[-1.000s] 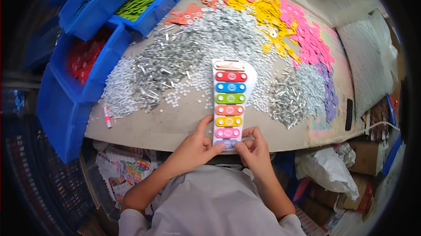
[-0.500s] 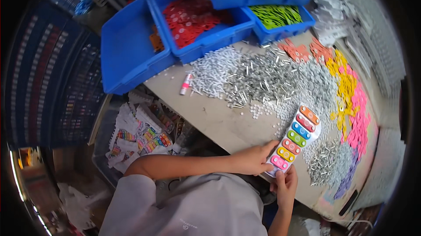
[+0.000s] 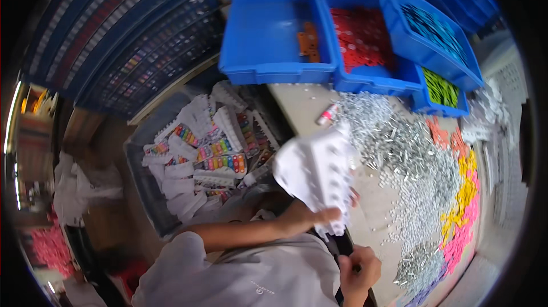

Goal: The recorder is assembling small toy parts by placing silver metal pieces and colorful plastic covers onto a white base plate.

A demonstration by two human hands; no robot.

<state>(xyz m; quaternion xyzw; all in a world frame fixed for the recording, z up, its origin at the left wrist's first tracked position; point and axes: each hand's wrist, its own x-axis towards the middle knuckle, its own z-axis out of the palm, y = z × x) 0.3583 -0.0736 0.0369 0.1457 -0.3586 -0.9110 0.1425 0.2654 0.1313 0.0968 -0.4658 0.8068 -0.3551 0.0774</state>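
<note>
A table [image 3: 302, 107] is covered with small silver pins [image 3: 411, 158], and blue bins [image 3: 274, 33] stand along its far edge. The left hand [image 3: 317, 215] pinches the bottom end of a white toy xylophone [image 3: 317, 176], turned back-side up and held in the air above the table's near edge. The right hand [image 3: 359, 270] is curled shut down by the person's body, and I cannot tell what is in it.

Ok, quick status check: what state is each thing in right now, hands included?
Left hand: gripping the toy xylophone at its lower edge.
Toy xylophone: lifted off the table, white underside up, blurred.
Right hand: closed near the table edge; contents unclear.
Crate of finished xylophones: partly filled, pieces lying jumbled.
Left blue bin: nearly empty, a few orange pieces.
Red-parts bin: well filled.
Silver pins: spread loose on the table.
</note>
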